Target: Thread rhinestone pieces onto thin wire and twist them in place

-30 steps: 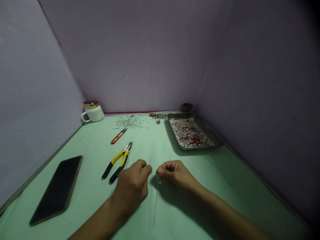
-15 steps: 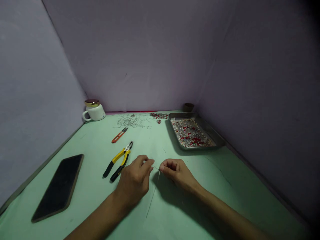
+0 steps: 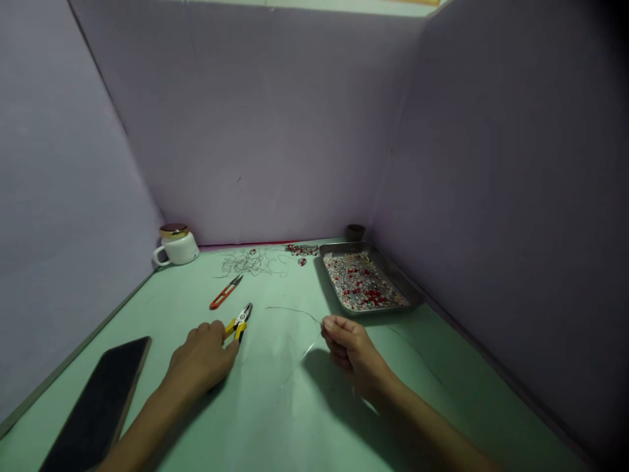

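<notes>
My left hand lies over the handles of the yellow-and-black pliers on the green table, fingers curled round them; only the jaws and a bit of yellow handle show. My right hand is closed in a pinch on a thin wire, raised a little above the table. One end of the wire sticks out to the left, the other hangs down toward the table.
Orange thread snips lie beyond the pliers. A metal tray of red and silver beads stands at the back right, with loose beads and a tangle of wire scraps beside it. A white lidded mug and a phone are at the left. Purple walls surround the table.
My left hand let go of the wire and moved left onto the pliers. My right hand kept the wire and lifted it slightly. The view tilted up.
</notes>
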Available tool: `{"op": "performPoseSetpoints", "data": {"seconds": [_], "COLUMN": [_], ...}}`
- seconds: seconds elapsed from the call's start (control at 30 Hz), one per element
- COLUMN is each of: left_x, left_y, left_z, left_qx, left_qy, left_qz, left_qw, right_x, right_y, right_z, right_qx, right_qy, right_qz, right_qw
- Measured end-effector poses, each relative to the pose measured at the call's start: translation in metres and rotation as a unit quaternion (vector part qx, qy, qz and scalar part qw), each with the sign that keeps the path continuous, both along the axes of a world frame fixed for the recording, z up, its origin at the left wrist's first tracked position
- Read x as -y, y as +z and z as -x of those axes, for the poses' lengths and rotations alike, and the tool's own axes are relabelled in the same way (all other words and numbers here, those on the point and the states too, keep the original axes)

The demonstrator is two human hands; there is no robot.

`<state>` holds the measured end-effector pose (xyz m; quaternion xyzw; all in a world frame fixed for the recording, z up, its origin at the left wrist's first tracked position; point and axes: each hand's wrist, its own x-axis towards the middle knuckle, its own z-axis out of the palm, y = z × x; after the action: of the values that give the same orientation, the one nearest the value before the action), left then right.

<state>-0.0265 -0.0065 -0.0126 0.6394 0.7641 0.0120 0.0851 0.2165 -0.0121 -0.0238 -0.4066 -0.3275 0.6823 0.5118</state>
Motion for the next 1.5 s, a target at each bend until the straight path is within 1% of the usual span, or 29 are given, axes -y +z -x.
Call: {"op": "performPoseSetpoints", "data": {"seconds": [0.1, 0.23, 0.3, 0.4, 0.47, 0.53, 0.57, 0.63, 0.7, 0.8, 0.9, 0.97, 1.03, 1.1, 1.13, 1.2, 1.27, 1.33, 1.4, 1.5], "left_x": [0.003, 0.009, 0.014, 0.026, 0.036, 0.042, 0.043, 0.042, 0.04, 0.037, 0.035, 0.034, 0.033, 0.035, 0.037, 0.042, 0.046, 0.05, 0.052, 0.053], "left_y": [-0.005, -0.009, -0.01, -0.011, -0.013, -0.015, -0.016, -0.014, -0.008, 0.003, 0.005, -0.001, -0.009, -0.016, -0.019, -0.021, -0.019, -0.015, -0.01, -0.005], "left_z": [-0.009, -0.021, -0.029, -0.047, -0.061, -0.07, -0.073, -0.071, -0.063, -0.048, -0.039, -0.038, -0.039, -0.041, -0.042, -0.045, -0.047, -0.048, -0.049, -0.051], "left_qx": [-0.017, -0.045, -0.02, 0.08, 0.182, 0.3, 0.342, 0.389, 0.403, 0.39, 0.341, 0.3, 0.272, 0.231, 0.195, 0.106, 0.038, 0.01, 0.002, -0.007], "left_qy": [-0.045, -0.044, -0.062, -0.112, -0.139, -0.189, -0.211, -0.233, -0.248, -0.271, -0.292, -0.295, -0.284, -0.277, -0.279, -0.294, -0.316, -0.335, -0.346, -0.343], "left_qz": [0.015, -0.003, -0.021, -0.067, -0.067, -0.063, -0.072, -0.091, -0.087, -0.054, -0.037, -0.056, -0.083, -0.133, -0.174, -0.263, -0.318, -0.33, -0.327, -0.336], "left_qw": [0.999, 0.998, 0.998, 0.988, 0.971, 0.933, 0.913, 0.887, 0.876, 0.878, 0.893, 0.906, 0.916, 0.923, 0.924, 0.913, 0.893, 0.882, 0.879, 0.877], "right_x": [0.003, 0.003, 0.001, -0.002, -0.003, -0.003, -0.002, 0.001, 0.003, 0.006, 0.007, 0.006, 0.006, 0.006, 0.007, 0.007, 0.008, 0.009, 0.01, 0.01], "right_y": [-0.001, -0.001, -0.001, -0.003, -0.004, -0.004, -0.004, -0.002, 0.001, 0.007, 0.01, 0.01, 0.01, 0.01, 0.009, 0.008, 0.007, 0.005, 0.004, 0.002], "right_z": [0.001, 0.001, 0.0, -0.002, -0.002, -0.002, -0.002, -0.002, -0.003, -0.005, -0.008, -0.01, -0.012, -0.013, -0.013, -0.013, -0.012, -0.011, -0.011, -0.011], "right_qx": [-0.011, -0.035, -0.062, -0.085, -0.083, -0.074, -0.067, -0.047, -0.012, 0.071, 0.164, 0.222, 0.277, 0.325, 0.344, 0.368, 0.379, 0.382, 0.381, 0.378], "right_qy": [-0.004, -0.023, -0.039, -0.079, -0.107, -0.114, -0.109, -0.092, -0.074, -0.059, -0.061, -0.064, -0.066, -0.068, -0.069, -0.069, -0.071, -0.072, -0.075, -0.081], "right_qz": [-0.022, -0.042, -0.041, -0.055, -0.072, -0.092, -0.104, -0.131, -0.161, -0.217, -0.278, -0.308, -0.336, -0.369, -0.384, -0.411, -0.428, -0.441, -0.453, -0.458], "right_qw": [1.0, 0.998, 0.996, 0.992, 0.988, 0.986, 0.986, 0.986, 0.984, 0.972, 0.945, 0.923, 0.898, 0.868, 0.854, 0.831, 0.818, 0.809, 0.803, 0.8]}}
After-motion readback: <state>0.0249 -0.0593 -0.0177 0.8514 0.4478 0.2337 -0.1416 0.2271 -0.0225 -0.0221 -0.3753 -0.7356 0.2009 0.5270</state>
